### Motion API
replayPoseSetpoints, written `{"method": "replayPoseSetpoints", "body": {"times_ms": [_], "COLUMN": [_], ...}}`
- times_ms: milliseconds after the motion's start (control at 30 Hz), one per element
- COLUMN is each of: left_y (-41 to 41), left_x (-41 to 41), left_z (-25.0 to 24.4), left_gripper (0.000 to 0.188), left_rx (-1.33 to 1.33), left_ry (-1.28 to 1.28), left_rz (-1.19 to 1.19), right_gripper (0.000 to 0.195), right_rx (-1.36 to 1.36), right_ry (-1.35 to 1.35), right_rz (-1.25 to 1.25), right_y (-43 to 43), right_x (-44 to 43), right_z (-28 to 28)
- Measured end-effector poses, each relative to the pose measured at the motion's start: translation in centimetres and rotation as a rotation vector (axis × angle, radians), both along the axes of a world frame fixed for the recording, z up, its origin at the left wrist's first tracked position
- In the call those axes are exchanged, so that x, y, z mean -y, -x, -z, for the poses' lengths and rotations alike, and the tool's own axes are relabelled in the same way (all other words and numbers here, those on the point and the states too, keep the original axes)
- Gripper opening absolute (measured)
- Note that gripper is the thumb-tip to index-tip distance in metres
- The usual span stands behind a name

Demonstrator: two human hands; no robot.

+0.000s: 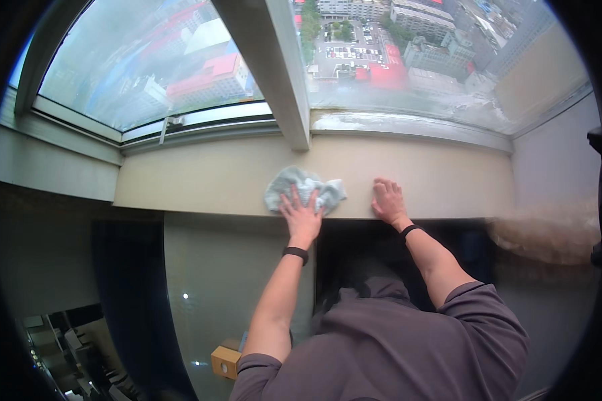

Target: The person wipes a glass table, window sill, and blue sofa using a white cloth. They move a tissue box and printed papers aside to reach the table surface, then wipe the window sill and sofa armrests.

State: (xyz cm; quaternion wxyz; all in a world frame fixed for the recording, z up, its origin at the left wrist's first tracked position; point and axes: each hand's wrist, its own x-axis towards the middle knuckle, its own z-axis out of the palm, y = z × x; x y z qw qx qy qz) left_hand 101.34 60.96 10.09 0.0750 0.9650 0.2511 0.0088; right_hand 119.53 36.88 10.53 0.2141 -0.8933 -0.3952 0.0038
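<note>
A crumpled pale grey-green cloth point(286, 183) lies on the cream window sill point(205, 175), just below the foot of the window's upright frame bar. On the cloth's lower part rests my left hand point(302, 215), fingers spread and pressing it flat rather than gripping it. To the right, my right hand point(389, 201) leans on the sill near its front edge, with its fingers curled and nothing visible in them. Each wrist has a black band. The palm side of both hands is hidden.
Beyond the sill, tall window panes point(411, 90) overlook buildings far below. A window handle point(168, 125) juts out at the left pane's lower frame. A wooden box point(226, 362) stands low beside my left arm. A brownish, blurred bulky object point(547, 233) is at the right.
</note>
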Motion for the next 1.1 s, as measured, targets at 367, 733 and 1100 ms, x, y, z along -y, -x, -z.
{"method": "replayPoseSetpoints", "body": {"times_ms": [367,733,1100], "left_y": [2.4,-3.9,-1.6], "left_x": [-7.2,-12.3,-6.2], "left_z": [1.2,1.2,0.9], "left_gripper": [0.059,0.063,0.075], "left_rx": [0.025,-0.097,0.054], "left_ry": [-0.038,0.053,0.02], "left_rz": [-0.244,-0.38,-0.055], "right_gripper": [0.04,0.046,0.047], "right_rx": [-0.008,-0.044,-0.119], "right_ry": [0.014,0.029,0.004], "right_rz": [-0.027,-0.046,-0.07], "right_y": [-0.1,0.1,1.2], "right_x": [0.1,0.4,-4.7], "right_z": [-0.2,0.3,-2.0]}}
